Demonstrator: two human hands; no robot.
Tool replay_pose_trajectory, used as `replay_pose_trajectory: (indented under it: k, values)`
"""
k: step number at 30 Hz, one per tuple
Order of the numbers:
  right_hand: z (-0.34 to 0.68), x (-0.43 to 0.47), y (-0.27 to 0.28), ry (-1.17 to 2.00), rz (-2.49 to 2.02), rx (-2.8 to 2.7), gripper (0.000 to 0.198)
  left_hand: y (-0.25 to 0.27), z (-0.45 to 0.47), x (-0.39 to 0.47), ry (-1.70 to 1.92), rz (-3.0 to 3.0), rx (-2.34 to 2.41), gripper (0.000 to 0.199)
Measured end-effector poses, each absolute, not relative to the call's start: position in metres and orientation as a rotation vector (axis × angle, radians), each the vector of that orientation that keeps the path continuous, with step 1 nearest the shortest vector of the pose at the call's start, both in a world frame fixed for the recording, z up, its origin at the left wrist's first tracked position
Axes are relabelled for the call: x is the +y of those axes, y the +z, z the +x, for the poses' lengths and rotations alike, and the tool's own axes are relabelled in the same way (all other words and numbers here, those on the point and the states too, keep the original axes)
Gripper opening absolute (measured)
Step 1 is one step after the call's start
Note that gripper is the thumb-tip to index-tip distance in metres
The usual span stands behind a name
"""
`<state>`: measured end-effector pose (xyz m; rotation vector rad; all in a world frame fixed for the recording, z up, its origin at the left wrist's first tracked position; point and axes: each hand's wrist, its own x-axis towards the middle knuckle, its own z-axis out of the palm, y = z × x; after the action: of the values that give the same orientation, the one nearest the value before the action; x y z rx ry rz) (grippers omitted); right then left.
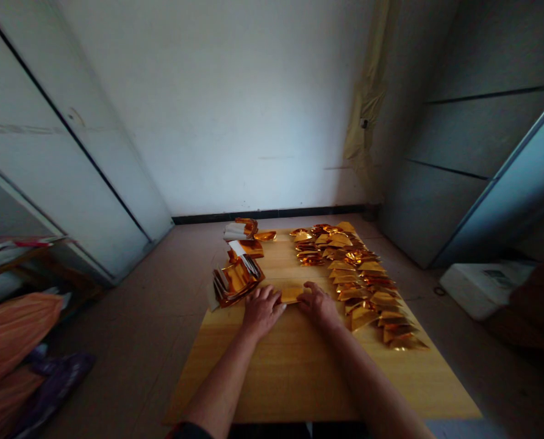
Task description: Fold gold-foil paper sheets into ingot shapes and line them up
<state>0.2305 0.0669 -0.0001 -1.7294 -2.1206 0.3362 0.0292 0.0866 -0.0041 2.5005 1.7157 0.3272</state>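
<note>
Between my two hands a sheet of gold foil paper (pixel 291 295) lies on the wooden table, its near edge straight like a fold. My left hand (pixel 261 310) holds the paper's left end, with the thumb at the near edge and the fingers curved over the top. At the right end my right hand (pixel 320 306) grips the same paper, its fingers bent and the thumb low. The undersides of both hands are hidden. Just beyond my left hand stands a stack of loose foil sheets (pixel 238 277), gold on one face and pale on the other.
Rows of folded gold foil pieces (pixel 345 271) cover the table's right side. Smaller foil bundles (pixel 241 229) lie at the far left corner. The wooden table (pixel 272 378) reaches toward me. A white box (pixel 476 289) stands on the floor at right, orange cloth (pixel 18 332) at left.
</note>
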Motion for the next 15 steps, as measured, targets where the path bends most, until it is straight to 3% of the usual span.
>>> replay_pose_trajectory:
  k: [7,15]
  values:
    - [0.228,0.072,0.005,0.34,-1.776,-2.15,0.021,-0.012,0.027,0.087,0.57,2.498,1.666,0.038]
    - [0.226,0.078,0.011,0.393,-1.877,-2.134,0.021,-0.019,0.032,0.097,0.841,2.219,1.513,0.024]
